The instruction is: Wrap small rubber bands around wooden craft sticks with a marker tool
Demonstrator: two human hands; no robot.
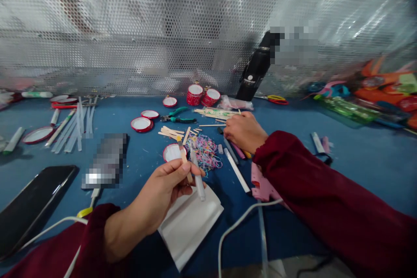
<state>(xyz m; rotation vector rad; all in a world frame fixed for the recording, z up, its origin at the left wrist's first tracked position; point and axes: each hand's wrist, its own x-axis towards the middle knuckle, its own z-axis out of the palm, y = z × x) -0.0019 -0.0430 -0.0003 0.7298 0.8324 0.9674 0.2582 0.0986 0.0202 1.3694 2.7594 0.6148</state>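
Observation:
My left hand (pixel 169 184) is closed in a pinch on a small wooden stick (pixel 184 158) and a glue stick (pixel 197 173), held above a white folded paper (pixel 189 223). My right hand (pixel 244 131) reaches forward over the blue table (pixel 358 160), fingers curled down onto a bundle of thin wooden sticks (pixel 215 114); what it grips is hidden. A pile of coloured rubber bands (pixel 206 152) lies between the hands. A pink glue gun (pixel 262 184) rests under my right forearm.
Red-rimmed lids (pixel 141 124), red cups (pixel 194 94), green pliers (pixel 178 117), loose craft sticks (pixel 171 132) and glue sticks (pixel 70 130) lie about. A black phone (pixel 31 206) sits front left. White cables (pixel 241 223) cross the front edge. A perforated metal wall (pixel 163 26) closes the back.

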